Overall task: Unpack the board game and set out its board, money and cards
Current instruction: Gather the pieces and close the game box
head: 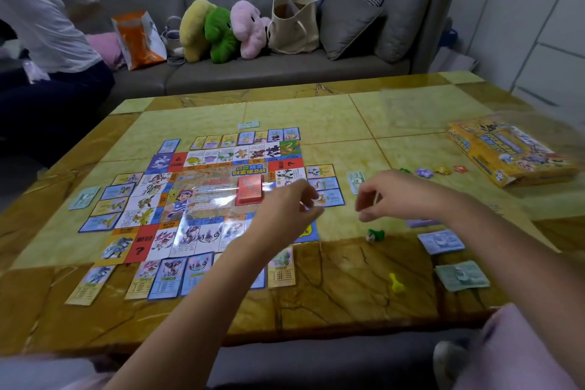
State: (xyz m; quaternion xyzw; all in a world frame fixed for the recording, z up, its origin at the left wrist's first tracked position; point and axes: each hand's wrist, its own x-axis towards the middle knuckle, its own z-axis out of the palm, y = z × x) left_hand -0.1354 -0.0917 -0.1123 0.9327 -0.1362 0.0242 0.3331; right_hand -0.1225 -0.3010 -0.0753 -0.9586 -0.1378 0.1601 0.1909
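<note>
Yellow-green and brown marbled stone-look table (348,123) fills mid-frame. On it, left of centre, the square colour-printed paper game board (205,196) lies flat and unfolded. Yellow cardboard game box (509,152) sits at the right edge of frame, well apart from the board. Small illustrated property cards (164,275) are laid in rows just outside all four board edges. Red card deck (250,190) is stacked at the board's centre. Paper money is in separate piles lower right: blue banknotes (441,241), green banknotes (462,277). Small green plastic figure (375,235) and yellow plastic figure (396,283) lie loose between board and money. Left hand (291,203) hovers over the board's right edge, fingers curled; whether it pinches anything I cannot tell. Right hand (383,196) hangs just right of the board, fingers loosely curled, nothing visible in it. Judgement: board, cards and money are largely out, so the task is near its end; pieces remain unplaced.
</note>
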